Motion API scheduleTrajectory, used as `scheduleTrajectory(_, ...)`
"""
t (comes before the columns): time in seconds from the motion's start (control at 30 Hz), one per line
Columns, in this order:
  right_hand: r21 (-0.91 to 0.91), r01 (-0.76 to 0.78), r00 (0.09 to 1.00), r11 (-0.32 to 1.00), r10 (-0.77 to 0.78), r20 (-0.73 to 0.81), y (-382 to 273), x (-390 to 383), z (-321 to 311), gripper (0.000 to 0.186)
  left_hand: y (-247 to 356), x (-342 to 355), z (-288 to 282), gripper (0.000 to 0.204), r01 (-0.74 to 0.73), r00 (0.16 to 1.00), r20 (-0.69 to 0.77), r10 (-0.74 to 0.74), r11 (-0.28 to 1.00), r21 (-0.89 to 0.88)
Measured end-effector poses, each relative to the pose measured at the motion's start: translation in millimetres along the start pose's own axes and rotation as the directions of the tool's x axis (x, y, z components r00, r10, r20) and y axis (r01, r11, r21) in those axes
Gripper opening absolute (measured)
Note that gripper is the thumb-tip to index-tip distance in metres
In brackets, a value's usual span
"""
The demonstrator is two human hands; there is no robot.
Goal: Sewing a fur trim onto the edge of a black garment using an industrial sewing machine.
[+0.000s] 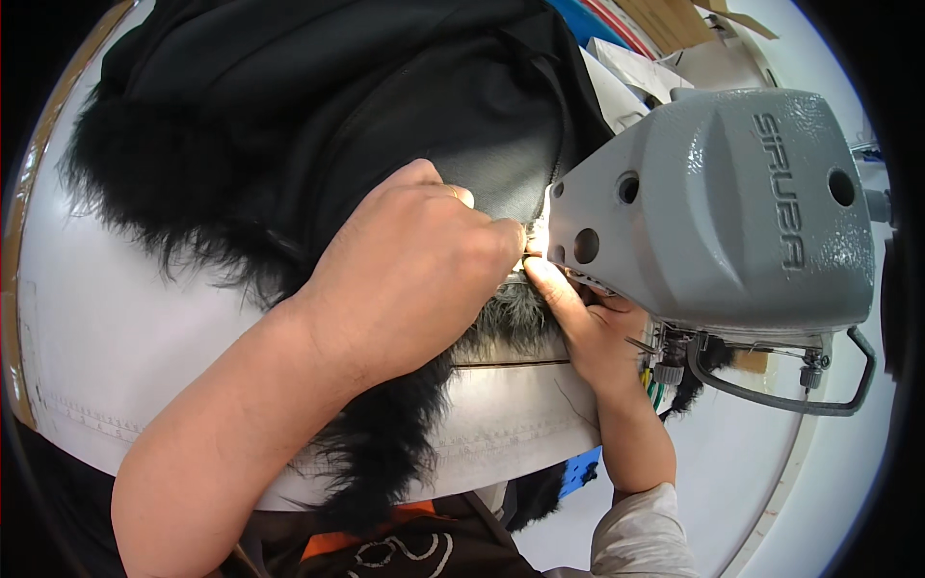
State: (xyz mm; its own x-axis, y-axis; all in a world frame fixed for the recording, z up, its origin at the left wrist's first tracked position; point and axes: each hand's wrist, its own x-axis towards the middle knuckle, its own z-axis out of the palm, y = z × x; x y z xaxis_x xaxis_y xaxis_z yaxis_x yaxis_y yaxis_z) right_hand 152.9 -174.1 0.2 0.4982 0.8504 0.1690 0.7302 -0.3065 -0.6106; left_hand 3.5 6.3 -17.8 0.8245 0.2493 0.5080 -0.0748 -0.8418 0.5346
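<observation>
A black garment with fluffy fur trim lies across the white sewing table, spread toward the far left. My left hand is closed, its fingertips pinching the garment's edge just left of the grey sewing machine's lit needle area. From the right, my right hand reaches partly under the machine head. Its thumb presses the fur-trimmed edge close to my left fingertips, and its other fingers are partly hidden. Between the hands, a tuft of fur catches the lamp light. The needle itself is hidden.
The machine head takes up the right side, with a bent metal bar and thread tension knobs along its near side. A ruler scale runs along the white table's front edge. Cardboard lies at the back right.
</observation>
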Motion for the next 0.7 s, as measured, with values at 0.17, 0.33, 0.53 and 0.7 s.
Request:
scheduleTrajectory(0.17,0.189,-0.256,0.966,0.948,0.260,0.008,-4.7,1.1,4.2,0.020,-0.9,-3.1,-1.5,0.011,0.006,1.000,0.024,-0.006,1.000,-0.008)
scheduleTrajectory(0.33,0.092,-0.197,0.980,0.976,0.197,0.009,9.9,0.9,7.2,0.019,-1.7,-5.5,-2.7,0.009,0.021,1.000,0.021,-0.020,0.999,-0.043)
scheduleTrajectory(0.53,0.120,-0.217,0.974,0.969,0.206,0.098,-10.9,14.8,-3.9,0.016,4.0,0.4,-0.6,0.009,0.012,0.999,0.045,-0.012,1.000,0.004)
scheduleTrajectory(0.7,0.086,-0.117,0.991,0.989,0.110,0.082,-15.3,16.1,-1.5,0.016,4.3,-0.7,-0.1,0.012,-0.030,0.999,0.026,0.028,0.998,0.062)
